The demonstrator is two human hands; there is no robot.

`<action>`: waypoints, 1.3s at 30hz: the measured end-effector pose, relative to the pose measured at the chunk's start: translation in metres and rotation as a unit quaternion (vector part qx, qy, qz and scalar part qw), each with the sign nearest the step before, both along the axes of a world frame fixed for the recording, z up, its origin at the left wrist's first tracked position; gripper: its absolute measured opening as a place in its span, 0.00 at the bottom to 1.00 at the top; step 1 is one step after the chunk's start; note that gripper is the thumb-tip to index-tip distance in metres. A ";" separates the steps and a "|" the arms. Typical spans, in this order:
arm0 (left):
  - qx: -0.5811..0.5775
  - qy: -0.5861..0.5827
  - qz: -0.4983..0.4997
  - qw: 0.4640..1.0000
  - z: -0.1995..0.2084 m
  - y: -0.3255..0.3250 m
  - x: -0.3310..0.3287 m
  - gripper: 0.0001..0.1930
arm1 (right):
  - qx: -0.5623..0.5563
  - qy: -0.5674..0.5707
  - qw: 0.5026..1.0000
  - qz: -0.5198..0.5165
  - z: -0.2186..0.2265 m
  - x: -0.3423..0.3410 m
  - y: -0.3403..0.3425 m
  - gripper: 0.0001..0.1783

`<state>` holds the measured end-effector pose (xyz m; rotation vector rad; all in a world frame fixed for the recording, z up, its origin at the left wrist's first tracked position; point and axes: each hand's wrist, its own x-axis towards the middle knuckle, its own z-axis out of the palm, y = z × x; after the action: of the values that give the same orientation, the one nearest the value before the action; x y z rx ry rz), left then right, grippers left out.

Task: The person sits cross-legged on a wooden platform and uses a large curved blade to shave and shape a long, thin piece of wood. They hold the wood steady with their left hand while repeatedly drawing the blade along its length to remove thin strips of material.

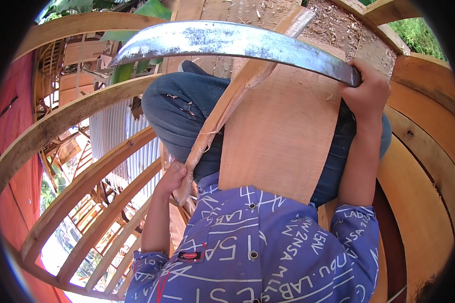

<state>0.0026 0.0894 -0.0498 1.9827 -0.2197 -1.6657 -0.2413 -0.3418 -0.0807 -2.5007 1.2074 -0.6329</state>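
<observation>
My right hand (pixel 367 91) is closed round the handle end of a machete (pixel 222 40), whose long, slightly curved steel blade reaches across to the upper left. A rough wooden stick (pixel 225 103) runs slantwise from lower left to upper right, passing beneath the blade. Its near end is gripped by my left hand (pixel 174 177). Under the stick and blade, a wide smooth board (pixel 278 136) lies across my lap, its near end against my shirt. Where the blade crosses the stick, I cannot tell whether they touch.
Wood shavings (pixel 333 30) litter the planks ahead, and a few cling to my trouser leg (pixel 182 108). Curved wooden ribs (pixel 81 106) arch along the left, with corrugated metal sheets (pixel 111 131) beyond. Curved planks (pixel 419 202) form a wall close on the right.
</observation>
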 end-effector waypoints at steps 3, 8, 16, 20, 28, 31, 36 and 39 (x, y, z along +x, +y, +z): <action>0.031 0.112 -0.004 0.993 -0.005 0.025 0.007 0.40 | 0.014 0.005 1.000 0.005 0.002 0.004 0.003 0.09; 0.069 0.098 -0.071 0.990 0.000 0.055 -0.032 0.43 | 0.007 0.057 0.996 0.063 0.002 0.003 0.002 0.10; 0.106 -0.145 0.001 0.984 0.031 -0.008 -0.079 0.36 | 0.044 0.030 0.991 0.126 0.004 0.013 0.015 0.11; 0.072 -0.133 0.011 0.989 0.019 0.003 -0.080 0.36 | 0.045 0.023 0.991 0.128 0.005 0.017 0.020 0.11; 0.028 -0.157 -0.021 0.987 0.017 -0.003 -0.078 0.35 | 0.071 0.053 0.986 0.142 0.015 0.031 0.033 0.11; 0.025 -0.197 -0.024 0.980 0.011 0.003 -0.079 0.35 | 0.057 0.071 0.990 0.106 0.012 0.029 0.028 0.12; 0.014 -0.209 0.012 0.978 0.014 -0.012 -0.079 0.35 | 0.054 0.093 0.991 0.073 0.013 0.019 0.020 0.12; 0.012 -0.208 0.012 0.978 0.011 -0.009 -0.079 0.35 | 0.038 0.079 0.993 0.082 0.018 0.019 0.021 0.12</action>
<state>-0.0764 0.0809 -0.0383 2.3268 -0.3254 -1.2261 -0.2221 -0.3205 -0.0631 -2.5917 1.0407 -0.3476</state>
